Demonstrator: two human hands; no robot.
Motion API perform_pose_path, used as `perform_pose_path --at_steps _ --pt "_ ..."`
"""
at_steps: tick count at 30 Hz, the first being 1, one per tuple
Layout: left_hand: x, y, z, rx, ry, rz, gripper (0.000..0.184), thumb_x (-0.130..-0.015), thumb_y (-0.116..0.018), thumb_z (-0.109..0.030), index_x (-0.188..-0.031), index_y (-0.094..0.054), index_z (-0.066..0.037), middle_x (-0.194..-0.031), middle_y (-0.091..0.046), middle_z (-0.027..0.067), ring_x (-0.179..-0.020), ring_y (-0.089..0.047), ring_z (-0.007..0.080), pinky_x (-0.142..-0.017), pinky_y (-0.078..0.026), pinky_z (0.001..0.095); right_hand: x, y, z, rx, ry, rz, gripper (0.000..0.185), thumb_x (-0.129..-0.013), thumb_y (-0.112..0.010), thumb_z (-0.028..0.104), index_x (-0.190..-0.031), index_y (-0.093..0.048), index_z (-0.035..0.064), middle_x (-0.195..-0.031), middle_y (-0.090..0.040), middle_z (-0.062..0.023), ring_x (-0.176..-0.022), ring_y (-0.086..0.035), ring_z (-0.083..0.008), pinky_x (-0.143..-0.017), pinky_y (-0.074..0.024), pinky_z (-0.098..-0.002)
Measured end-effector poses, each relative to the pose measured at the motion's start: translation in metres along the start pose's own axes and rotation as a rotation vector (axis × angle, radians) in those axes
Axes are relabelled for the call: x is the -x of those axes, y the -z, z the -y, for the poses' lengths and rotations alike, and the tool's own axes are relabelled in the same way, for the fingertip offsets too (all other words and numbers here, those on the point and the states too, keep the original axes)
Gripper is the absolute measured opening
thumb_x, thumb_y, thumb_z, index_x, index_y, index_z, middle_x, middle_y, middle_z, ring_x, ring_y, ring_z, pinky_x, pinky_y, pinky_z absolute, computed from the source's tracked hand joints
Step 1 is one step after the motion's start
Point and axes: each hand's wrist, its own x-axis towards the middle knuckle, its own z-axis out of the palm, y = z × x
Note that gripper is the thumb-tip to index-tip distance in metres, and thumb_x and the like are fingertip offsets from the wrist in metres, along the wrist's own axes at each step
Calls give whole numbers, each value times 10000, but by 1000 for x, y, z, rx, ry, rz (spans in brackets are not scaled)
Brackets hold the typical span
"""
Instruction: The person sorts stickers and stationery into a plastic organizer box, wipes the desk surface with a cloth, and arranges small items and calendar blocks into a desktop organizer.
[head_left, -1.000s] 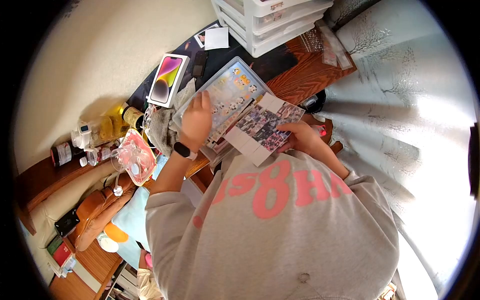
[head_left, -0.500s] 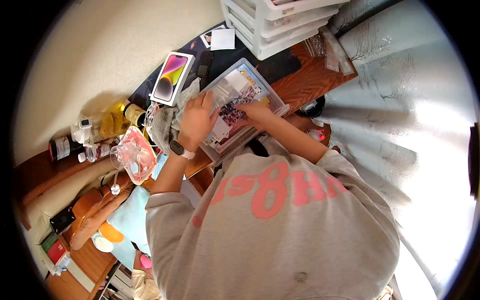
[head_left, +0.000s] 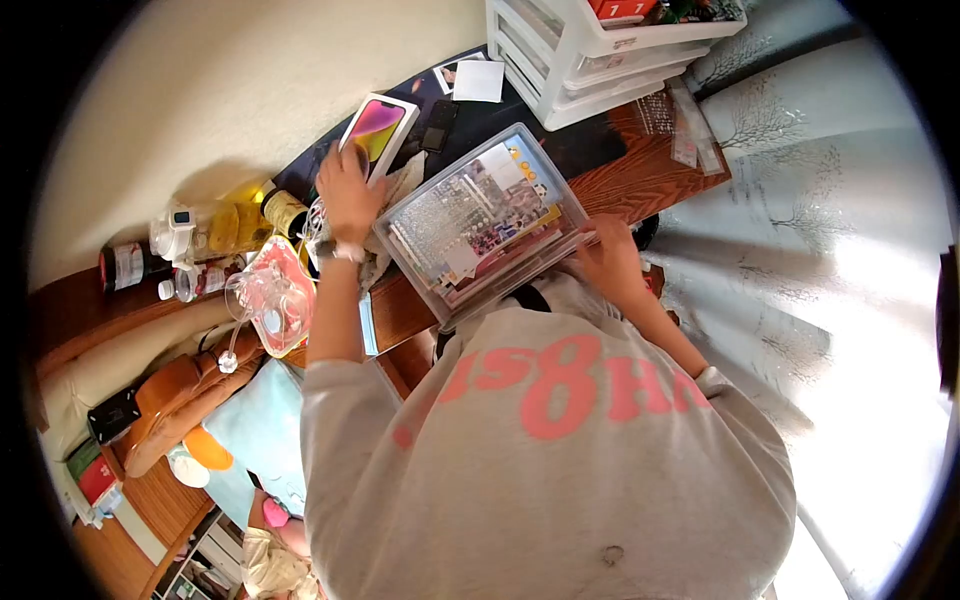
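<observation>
Left grip (head_left: 348,202): half bent at the phone box (head_left: 383,132); I can't tell if it holds on.
Right grip (head_left: 612,262): fingers curled at the tray's (head_left: 410,277) corner (maybe to steady it); its hold is unclear.
Tray: between both grips, likely keeping the cards (head_left: 512,205) together.

Pink 8 (head_left: 556,387) and H (head_left: 627,380) on grey sweatshirt (head_left: 560,490), apparently white 7s (head_left: 642,10) on red box (head_left: 628,12)

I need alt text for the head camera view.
A person's right hand is at one corner of a clear plastic box of printed sheets; the left hand reaches over a smartphone box on a desk.
</observation>
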Motion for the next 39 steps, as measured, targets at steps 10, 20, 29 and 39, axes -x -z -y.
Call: perform_pose_path --at_steps 10,20,29,39 --pt "-30 -3 35 -216 405 344 1054 -476 -787 -409 -1330 -249 -104 -1211 -410 214 -1138 -391 357 -954 -307 458 29 -1 -4 185 37 -191 375 -637 -542 -15 -1006 -528 49 -1165 -411 -187 -1178 -294 -420 -957 -276 -500" --pt "20 76 -72 279 -35 163 964 -491 -794 -239 -1289 -303 -12 -1183 -436 197 -1102 -413 348 -955 -316 408 34 -6 -17 -90 51 -190 367 -645 -531 -34 -1007 -499 21 -1148 -428 -173 -1142 -355 -387 -951 -284 -462" --pt "66 25 -111 -88 -117 350 861 -604 -721 -322 -1310 -293 -79 -1217 -345 206 -1092 -351 383 -926 -260 469 -2 7 7 -102 211 -203 398 -642 -534 -43 -1026 -502 58 -1138 -437 -174 -1126 -372 -376 -933 -308 -440" --pt "81 16 -119 -165 -128 279 866 -676 -636 -482 -1295 -286 12 -1341 -255 245 -1247 -238 396 -1003 -167 527 -154 -45 63 113 534 -96 397 -646 -586 74 -1028 -509 -2 -952 -531 -189 -930 -505 -351 -831 -403 -414"
